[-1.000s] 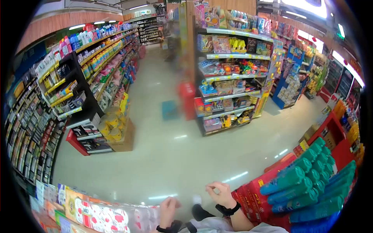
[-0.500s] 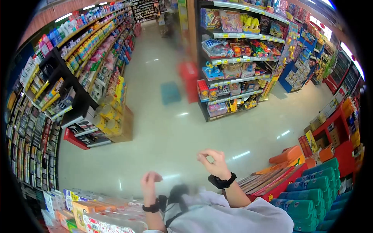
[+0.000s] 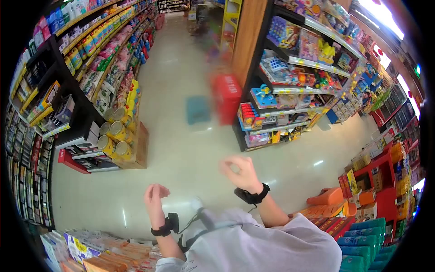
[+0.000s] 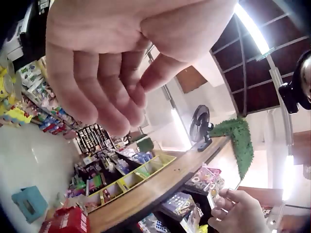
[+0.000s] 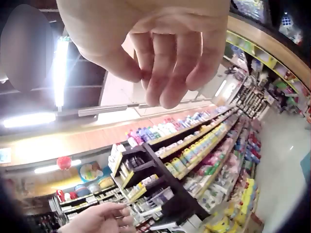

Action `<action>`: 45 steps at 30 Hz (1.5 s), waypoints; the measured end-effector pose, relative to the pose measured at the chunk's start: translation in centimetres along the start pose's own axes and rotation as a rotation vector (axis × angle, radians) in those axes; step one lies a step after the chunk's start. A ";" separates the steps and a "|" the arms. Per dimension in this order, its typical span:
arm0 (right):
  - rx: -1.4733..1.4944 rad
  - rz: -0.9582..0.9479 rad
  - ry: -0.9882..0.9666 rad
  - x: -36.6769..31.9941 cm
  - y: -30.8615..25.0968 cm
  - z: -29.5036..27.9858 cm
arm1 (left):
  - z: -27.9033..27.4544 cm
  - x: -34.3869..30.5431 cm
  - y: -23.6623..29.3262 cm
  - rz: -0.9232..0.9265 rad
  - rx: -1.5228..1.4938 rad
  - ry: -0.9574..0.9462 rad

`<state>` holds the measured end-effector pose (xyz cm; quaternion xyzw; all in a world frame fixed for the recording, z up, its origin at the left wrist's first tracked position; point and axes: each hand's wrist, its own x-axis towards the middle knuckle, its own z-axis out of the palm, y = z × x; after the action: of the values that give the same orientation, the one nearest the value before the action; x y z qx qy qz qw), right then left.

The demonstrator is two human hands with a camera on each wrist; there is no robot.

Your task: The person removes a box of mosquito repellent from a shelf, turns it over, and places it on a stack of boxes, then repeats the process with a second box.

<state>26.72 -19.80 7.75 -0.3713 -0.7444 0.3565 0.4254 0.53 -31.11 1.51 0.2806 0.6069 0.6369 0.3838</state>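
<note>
My left hand (image 3: 155, 206) is raised in front of the body at the lower middle of the head view, fingers loosely bent and nothing in them. To its right and a little farther forward is my right hand (image 3: 243, 174), also holding nothing, its thumb and fingers curving toward each other. Each wrist wears a black strap (image 3: 165, 226) with a small camera. The left wrist view shows the left hand's relaxed fingers (image 4: 109, 102) up close. Bent fingers (image 5: 167, 73) of the right hand hang in the right wrist view, the palm bare.
Packaged goods (image 3: 97, 254) are stacked at lower left; green-capped bottles (image 3: 362, 240) and red boxes (image 3: 340, 226) stand at lower right. Ahead, an aisle floor (image 3: 170, 86) runs between a left shelf with yellow cans (image 3: 118, 131) and a toy shelf (image 3: 294, 90). A red box (image 3: 226, 97) stands beside a blue object (image 3: 198, 110).
Both hands have risen higher in the head view, and the left has shifted leftward. The view has tilted down and moved closer to the toy shelf. Both hands stay without any item.
</note>
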 end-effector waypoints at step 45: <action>0.040 0.085 0.243 70.2 34.8 14.7 | 10.9 79.3 0.9 -0.230 0.008 -0.162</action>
<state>-3.22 53.48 -1.53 -0.4343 -0.6637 0.3413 0.5044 -34.13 40.80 -5.07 0.2614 0.6044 0.5617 0.5009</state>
